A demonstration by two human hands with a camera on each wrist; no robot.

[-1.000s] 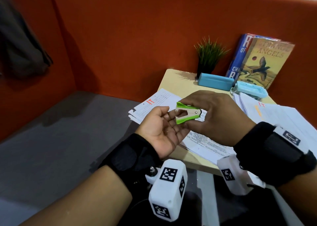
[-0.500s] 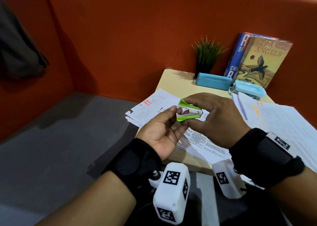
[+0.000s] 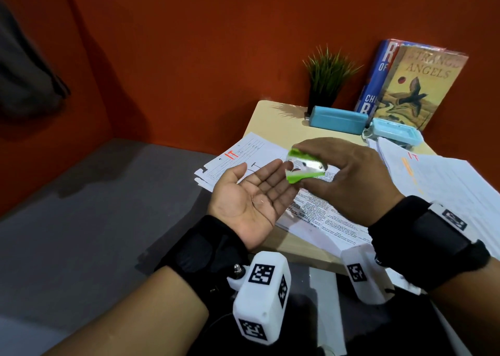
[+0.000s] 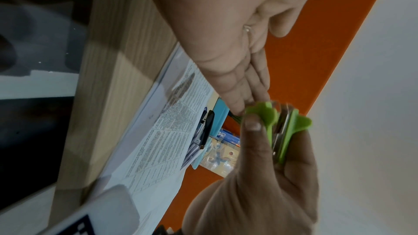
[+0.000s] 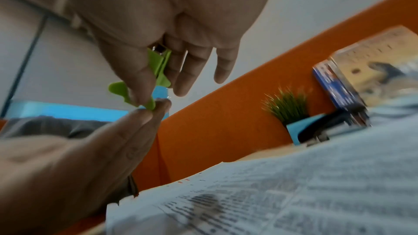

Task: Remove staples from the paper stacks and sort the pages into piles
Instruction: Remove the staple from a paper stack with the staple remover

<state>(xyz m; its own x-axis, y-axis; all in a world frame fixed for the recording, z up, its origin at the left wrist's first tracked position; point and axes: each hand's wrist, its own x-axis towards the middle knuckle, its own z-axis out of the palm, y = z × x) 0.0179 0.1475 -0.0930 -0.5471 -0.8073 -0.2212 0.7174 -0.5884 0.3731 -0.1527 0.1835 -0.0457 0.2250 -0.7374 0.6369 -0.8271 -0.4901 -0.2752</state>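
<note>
My right hand [image 3: 324,161] pinches a green staple remover [image 3: 305,170] between thumb and fingers, held above the table. Just left of it my left hand [image 3: 254,193] lies palm up with straight fingers, and a small bent staple [image 3: 258,201] rests on the palm. The left wrist view shows the staple [image 4: 247,29] on the palm and the staple remover [image 4: 282,128] at my left fingertips. Below the hands lie printed pages [image 3: 324,215]. A stack with a red mark [image 3: 243,153] sits to the left and another stack [image 3: 446,182] to the right.
At the back of the small wooden table [image 3: 270,112] stand a potted plant [image 3: 327,77], two books [image 3: 416,85], a blue box [image 3: 338,119] and a light blue case [image 3: 392,136]. An orange wall runs behind. A grey surface lies to the left.
My left hand has let go of the staple remover's tip and opened flat, palm up, with a staple now on it. My right hand has shifted the remover slightly right.
</note>
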